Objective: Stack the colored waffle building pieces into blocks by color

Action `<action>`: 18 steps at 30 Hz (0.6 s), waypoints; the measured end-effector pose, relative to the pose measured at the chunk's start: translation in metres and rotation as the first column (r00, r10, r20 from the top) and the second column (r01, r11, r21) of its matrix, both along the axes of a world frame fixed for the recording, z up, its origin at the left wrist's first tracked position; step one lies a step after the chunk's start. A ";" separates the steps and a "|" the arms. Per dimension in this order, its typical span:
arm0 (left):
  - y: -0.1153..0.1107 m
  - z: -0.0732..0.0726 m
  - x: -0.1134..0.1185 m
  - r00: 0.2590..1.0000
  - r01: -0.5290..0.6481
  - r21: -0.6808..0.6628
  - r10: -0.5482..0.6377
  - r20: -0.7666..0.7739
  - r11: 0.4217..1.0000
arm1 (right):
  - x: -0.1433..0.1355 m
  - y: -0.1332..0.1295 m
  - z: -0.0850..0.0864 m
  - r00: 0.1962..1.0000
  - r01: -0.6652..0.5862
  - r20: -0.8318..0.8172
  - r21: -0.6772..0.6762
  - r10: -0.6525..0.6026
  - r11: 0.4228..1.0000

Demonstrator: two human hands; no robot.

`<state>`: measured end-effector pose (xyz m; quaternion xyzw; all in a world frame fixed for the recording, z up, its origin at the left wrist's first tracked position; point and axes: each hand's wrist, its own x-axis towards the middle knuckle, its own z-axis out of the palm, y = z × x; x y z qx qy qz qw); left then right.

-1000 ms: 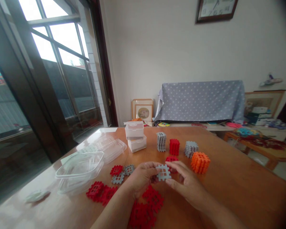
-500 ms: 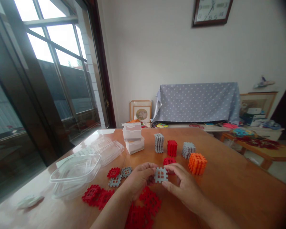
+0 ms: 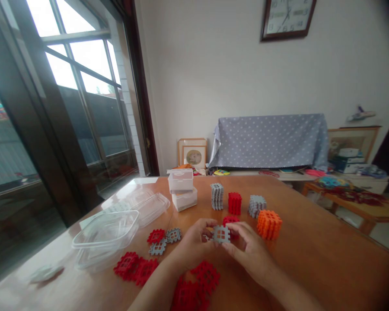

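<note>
A grey waffle block [image 3: 221, 234] is held up over the table between both hands. My right hand [image 3: 251, 248] pinches its right side between thumb and fingers. The curled fingers of my left hand [image 3: 196, 244] are at its left side, where a bit of grey also shows; whether that is a second block I cannot tell. Just behind the hands sits a short red stack [image 3: 231, 221], partly covered by my right fingers. Loose red waffle blocks [image 3: 207, 276] lie below my hands, partly behind my left forearm.
Behind the hands stand a tall grey stack [image 3: 217, 197], a red stack [image 3: 235, 203], another grey stack [image 3: 257, 205] and an orange stack [image 3: 269, 224]. Leftward lie loose grey blocks [image 3: 157, 247], more red blocks [image 3: 128, 264], clear plastic tubs [image 3: 105, 229] and two stacked white boxes [image 3: 184, 201].
The grey block has tilted back and shifted slightly right, and my left fingers have drawn lower round its left side. The whole view has shifted slightly down.
</note>
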<state>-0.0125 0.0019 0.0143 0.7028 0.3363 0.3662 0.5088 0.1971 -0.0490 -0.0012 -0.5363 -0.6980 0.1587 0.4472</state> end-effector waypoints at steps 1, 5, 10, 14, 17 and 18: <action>-0.001 0.001 -0.001 0.997 -0.035 0.080 0.041 -0.072 0.996 | 0.000 0.000 0.000 1.000 -0.003 -0.001 -0.001 0.003 1.000; -0.005 0.008 -0.001 0.977 -0.019 0.256 0.072 -0.199 0.967 | 0.001 0.002 -0.001 1.000 -0.002 -0.015 0.004 0.002 1.000; -0.006 0.019 0.001 0.966 -0.016 0.316 0.096 -0.242 0.949 | 0.002 0.004 -0.004 0.994 -0.024 -0.104 -0.020 0.022 1.000; 0.005 0.022 -0.001 0.954 -0.163 0.320 0.232 -0.189 0.933 | -0.001 0.003 -0.006 0.976 -0.011 -0.215 -0.094 -0.009 0.996; 0.022 0.026 -0.003 0.945 -0.280 0.316 0.318 -0.076 0.907 | -0.008 -0.003 -0.005 0.980 -0.044 -0.196 -0.115 0.021 0.992; 0.029 0.028 -0.003 0.942 -0.302 0.317 0.332 -0.045 0.899 | -0.011 -0.005 -0.005 0.983 -0.072 -0.179 -0.116 0.050 0.991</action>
